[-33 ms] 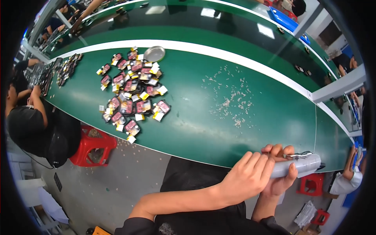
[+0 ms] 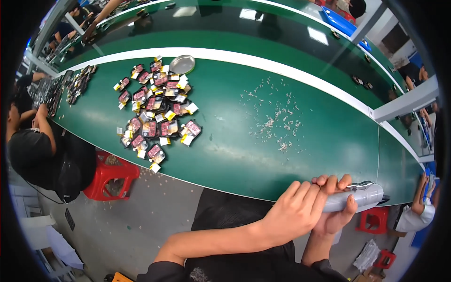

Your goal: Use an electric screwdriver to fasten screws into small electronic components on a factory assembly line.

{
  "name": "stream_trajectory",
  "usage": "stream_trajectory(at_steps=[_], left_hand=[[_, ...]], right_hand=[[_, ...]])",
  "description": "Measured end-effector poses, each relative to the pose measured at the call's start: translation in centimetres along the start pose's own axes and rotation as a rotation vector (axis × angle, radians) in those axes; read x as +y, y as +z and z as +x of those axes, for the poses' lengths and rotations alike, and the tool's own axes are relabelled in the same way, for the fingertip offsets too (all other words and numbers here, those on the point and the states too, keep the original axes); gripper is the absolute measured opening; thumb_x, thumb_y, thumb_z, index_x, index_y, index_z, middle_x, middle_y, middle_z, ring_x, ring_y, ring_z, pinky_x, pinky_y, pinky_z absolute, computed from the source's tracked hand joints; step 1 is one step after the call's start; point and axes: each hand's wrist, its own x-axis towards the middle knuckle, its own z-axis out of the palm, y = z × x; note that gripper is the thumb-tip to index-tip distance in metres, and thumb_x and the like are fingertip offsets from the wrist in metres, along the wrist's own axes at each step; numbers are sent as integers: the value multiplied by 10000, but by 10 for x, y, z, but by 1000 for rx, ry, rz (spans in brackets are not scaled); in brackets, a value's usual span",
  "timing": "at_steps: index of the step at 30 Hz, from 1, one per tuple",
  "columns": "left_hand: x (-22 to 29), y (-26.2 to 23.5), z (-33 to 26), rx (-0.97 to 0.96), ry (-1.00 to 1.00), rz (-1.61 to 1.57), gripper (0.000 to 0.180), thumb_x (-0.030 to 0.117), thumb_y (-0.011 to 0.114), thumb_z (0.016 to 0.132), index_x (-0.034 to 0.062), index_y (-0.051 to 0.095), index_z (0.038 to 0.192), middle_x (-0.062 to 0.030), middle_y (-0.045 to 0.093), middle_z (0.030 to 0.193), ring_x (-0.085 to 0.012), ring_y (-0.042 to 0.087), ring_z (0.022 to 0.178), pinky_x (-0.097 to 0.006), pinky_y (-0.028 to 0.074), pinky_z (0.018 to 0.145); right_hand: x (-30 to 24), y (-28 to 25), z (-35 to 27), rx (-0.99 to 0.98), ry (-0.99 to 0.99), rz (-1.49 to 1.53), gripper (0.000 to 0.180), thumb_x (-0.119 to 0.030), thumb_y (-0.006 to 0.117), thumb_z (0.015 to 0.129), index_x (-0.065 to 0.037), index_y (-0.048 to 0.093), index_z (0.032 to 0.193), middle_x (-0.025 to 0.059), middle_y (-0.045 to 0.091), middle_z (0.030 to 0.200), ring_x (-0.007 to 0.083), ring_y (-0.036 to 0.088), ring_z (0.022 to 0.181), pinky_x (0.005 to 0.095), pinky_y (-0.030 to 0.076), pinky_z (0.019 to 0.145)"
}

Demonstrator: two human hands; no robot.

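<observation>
At about five o'clock, just off the near edge of the green counter (image 2: pixel 244 155), both hands meet on a silver-grey cylinder with a metal clip (image 2: pixel 359 196). The right hand (image 2: pixel 334 211) is wrapped around the cylinder from below, fingers curled over its top. The left hand (image 2: pixel 293 211) lies over the right hand's fingers and the cylinder's left end, pressing down on them rather than hanging loose. At eleven o'clock a heap of small packets (image 2: pixel 157 113), dark with pink and yellow parts, lies on the counter. At the far edge of the heap sits a round metal dish (image 2: pixel 182 64); what it holds cannot be made out. Toward one o'clock pale small bits (image 2: pixel 277 124) are scattered. At nine o'clock a person in black (image 2: pixel 42 157) sits by a red stool (image 2: pixel 110 176).
</observation>
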Motion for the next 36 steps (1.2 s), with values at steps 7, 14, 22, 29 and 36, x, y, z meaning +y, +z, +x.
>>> stream_trajectory(at_steps=[7, 14, 22, 29, 36], left_hand=[[-81, -58, -21, -44, -187, 68, 513, 175, 757, 715, -24, 594, 1158, -161, 627, 1098, -344, 605, 1013, -428, 479, 853], [-149, -132, -78, -171, -313, 501, 885, 362, 809, 679, 69, 419, 1418, -286, 199, 1518, -459, 236, 1387, -588, 213, 1105], [-220, -168, -113, -198, -539, 518, 1104, 575, 759, 694, 60, 223, 1510, -274, 138, 1545, -448, 158, 1433, -572, 142, 1153], [-321, -233, -129, -132, -585, 635, 713, 278, 589, 896, 108, 270, 1510, -187, 210, 1561, -399, 215, 1428, -496, 159, 1174], [-404, -277, -134, 330, -569, 805, 502, 241, 459, 1002, -2, 366, 1432, -217, 425, 1436, -369, 376, 1350, -435, 248, 1148]], right_hand=[[-42, -61, 12, 160, -20, 414, 179, -163, 560, 911, -64, 443, 1004, -8, 360, 684, 101, 390, 629, 321, 367, 733], [-47, -87, 6, 137, 20, 462, 153, -50, 526, 916, -70, 385, 972, 6, 343, 692, 103, 383, 605, 311, 363, 719], [-48, -87, 9, 169, 129, 344, 224, -150, 649, 834, -39, 544, 998, 0, 491, 698, 107, 448, 660, 315, 342, 749], [-48, -86, 6, 241, 107, 321, 260, -155, 673, 809, -43, 528, 993, -19, 450, 662, 95, 409, 620, 312, 312, 735], [-49, -91, 9, 219, 139, 290, 322, -194, 670, 822, -31, 539, 1066, -3, 457, 706, 115, 411, 644, 329, 314, 754]])
